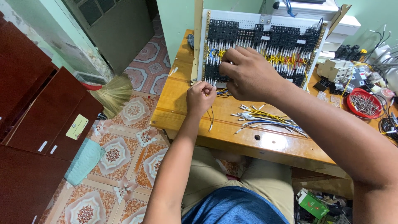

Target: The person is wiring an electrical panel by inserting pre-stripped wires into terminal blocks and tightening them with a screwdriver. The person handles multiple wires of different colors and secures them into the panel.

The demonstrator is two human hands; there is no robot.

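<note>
Pinched shut, the left hand (200, 97) grips thin dark wires (211, 118) that dangle over the near edge of the wooden table (174, 108). Just right and farther off, the right hand (248, 72) presses its curled fingers against the upright wiring panel (265, 39); whether it clamps anything cannot be told. Loose yellow and blue wires (269, 120) lie to the right.

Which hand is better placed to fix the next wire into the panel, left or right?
Probably the right hand: its fingers already rest on the terminal blocks of the panel. The left hand is lower, closed on a dark wire above the table.
</note>
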